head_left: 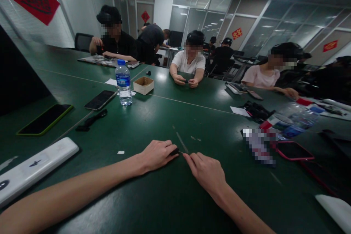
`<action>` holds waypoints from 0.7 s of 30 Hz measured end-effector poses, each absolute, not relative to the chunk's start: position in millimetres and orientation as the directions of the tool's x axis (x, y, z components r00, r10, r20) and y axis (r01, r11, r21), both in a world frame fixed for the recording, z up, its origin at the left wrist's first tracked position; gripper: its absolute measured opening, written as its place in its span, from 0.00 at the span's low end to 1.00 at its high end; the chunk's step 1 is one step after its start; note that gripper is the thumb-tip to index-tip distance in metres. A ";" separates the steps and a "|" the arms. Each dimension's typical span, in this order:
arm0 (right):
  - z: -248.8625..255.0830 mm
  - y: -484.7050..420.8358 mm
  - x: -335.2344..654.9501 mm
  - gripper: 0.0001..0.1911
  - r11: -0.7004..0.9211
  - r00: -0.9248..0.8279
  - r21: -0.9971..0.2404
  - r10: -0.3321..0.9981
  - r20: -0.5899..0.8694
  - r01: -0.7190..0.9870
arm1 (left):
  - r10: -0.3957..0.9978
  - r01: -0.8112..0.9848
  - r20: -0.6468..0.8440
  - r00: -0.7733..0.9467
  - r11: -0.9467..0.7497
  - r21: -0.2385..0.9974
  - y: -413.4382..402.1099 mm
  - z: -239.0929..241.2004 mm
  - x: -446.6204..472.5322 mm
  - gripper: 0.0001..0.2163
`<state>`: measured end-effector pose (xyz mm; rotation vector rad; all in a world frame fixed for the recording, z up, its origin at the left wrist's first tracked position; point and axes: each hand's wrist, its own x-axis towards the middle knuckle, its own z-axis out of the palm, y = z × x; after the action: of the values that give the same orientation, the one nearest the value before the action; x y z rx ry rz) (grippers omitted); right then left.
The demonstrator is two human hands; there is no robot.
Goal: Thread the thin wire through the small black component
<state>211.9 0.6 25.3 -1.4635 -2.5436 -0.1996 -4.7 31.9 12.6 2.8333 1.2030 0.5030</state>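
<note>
Above the green table, my left hand [158,155], with a ring on one finger, is closed on a small black object [174,151]. Its kind is hard to make out, since the fingers cover most of it. Close by on the right, my right hand [207,170] has its thumb and forefinger pinched together. A thin light sliver shows between those fingertips and the black object; what it is remains too small to name. The two hands nearly meet at this spot.
Left of my arms are a white device [52,164], a green-edged phone [45,119], a dark phone [100,100] and a black strap [91,120]. Ahead stand a water bottle [124,84] and an open box [143,86]. A pink-edged phone [294,151] lies right. People sit opposite.
</note>
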 end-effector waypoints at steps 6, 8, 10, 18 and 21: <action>23.9 0.2 209.0 0.25 0.498 -0.494 0.056 0.829 0.261 0.865 | 0.683 0.677 0.291 0.670 -0.723 0.137 33.1 10.6 -5.2 0.14; 23.7 1.8 211.6 0.24 0.509 -0.505 0.057 0.822 0.263 0.859 | 0.680 0.676 0.292 0.673 -0.725 0.130 32.6 10.2 -5.5 0.14; 23.7 3.4 214.5 0.24 0.525 -0.519 0.054 0.812 0.267 0.849 | 0.676 0.672 0.290 0.677 -0.729 0.129 32.0 10.2 -5.6 0.14; 22.3 -31.1 175.6 0.21 0.849 -0.778 0.048 0.457 0.431 0.526 | 0.729 0.709 0.252 0.636 -0.681 0.184 35.8 12.0 -3.1 0.13; 21.7 -36.8 167.6 0.21 0.847 -0.771 0.055 0.454 0.447 0.529 | 0.729 0.711 0.259 0.634 -0.681 0.178 35.6 12.4 -3.2 0.13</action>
<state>167.6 -36.8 21.7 -0.7279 -2.6001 -0.2466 -3.2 35.6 12.4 2.7853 1.2290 0.4816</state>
